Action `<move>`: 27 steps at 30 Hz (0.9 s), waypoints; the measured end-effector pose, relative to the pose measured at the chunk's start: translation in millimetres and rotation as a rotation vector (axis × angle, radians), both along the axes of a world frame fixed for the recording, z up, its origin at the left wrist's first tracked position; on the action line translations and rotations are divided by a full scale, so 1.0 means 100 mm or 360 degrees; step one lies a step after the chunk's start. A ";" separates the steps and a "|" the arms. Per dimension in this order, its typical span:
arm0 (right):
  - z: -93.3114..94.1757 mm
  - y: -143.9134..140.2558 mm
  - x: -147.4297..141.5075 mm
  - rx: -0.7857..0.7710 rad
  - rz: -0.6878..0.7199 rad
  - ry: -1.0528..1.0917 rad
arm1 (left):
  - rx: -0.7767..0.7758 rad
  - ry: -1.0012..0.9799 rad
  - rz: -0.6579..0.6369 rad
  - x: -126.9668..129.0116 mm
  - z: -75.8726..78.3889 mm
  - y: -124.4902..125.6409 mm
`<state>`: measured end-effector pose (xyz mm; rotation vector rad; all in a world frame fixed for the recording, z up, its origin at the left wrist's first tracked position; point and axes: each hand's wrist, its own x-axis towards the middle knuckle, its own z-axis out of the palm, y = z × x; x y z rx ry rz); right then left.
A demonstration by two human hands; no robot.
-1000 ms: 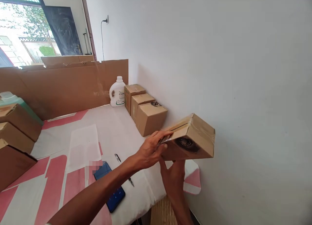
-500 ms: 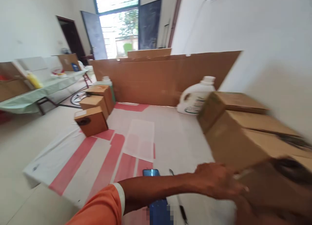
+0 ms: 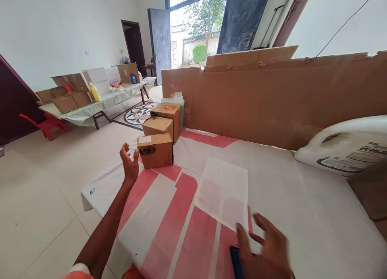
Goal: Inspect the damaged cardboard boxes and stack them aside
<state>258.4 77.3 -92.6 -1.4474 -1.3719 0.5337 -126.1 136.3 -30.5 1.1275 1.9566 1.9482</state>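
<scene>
My left hand [image 3: 129, 164] is raised just left of the nearest small cardboard box [image 3: 157, 152], its fingers spread and nothing in them. That box has a white label on top and a dark hole in its side. At the lower right, my right hand [image 3: 267, 248] hovers over the cloth, slightly blurred, with thumb and fingers apart. Beneath it shows part of a dark blue object [image 3: 236, 263], mostly covered by the hand. A translucent white sheet [image 3: 223, 186] lies flat on the red-and-white cloth [image 3: 163, 214] between my hands.
Behind the near box stand more cardboard boxes [image 3: 159, 125] and a greenish jug [image 3: 178, 96]. A tall cardboard panel [image 3: 242, 97] lines the back edge. At right are a white detergent jug [image 3: 350, 146] and a box [image 3: 370, 190]. Another table [image 3: 104, 106] stands far left.
The view has turned left. My left hand has left the boxes on the right and is now beside the small box on the left. The right hand has come over the blue object.
</scene>
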 end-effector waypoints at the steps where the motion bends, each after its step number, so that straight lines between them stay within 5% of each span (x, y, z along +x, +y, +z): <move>1: 0.03 0.14 -0.24 -0.0049 0.0117 0.0045 | -0.0045 -0.0043 -0.0051 -0.07 -0.06 0.10; 5: 0.21 0.59 -1.12 -0.0181 0.0638 0.0200 | -0.0202 -0.0168 -0.0391 -0.16 -0.29 0.39; 9: 0.21 0.67 -1.48 -0.0247 0.0749 0.0219 | -0.0341 -0.0293 -0.0611 -0.23 -0.38 0.38; 15: 0.10 0.37 -1.03 -0.0506 0.0364 0.0322 | -0.0641 -0.0521 -0.1158 0.09 -0.28 -0.41; 19: 0.23 0.00 -0.57 -0.0662 0.0532 0.0436 | -0.0808 -0.0697 -0.1455 0.60 -0.26 -0.91; 27: 0.21 -0.57 -0.28 -0.0821 0.0281 0.0726 | -0.0666 -0.0760 -0.1515 1.20 -0.26 -1.14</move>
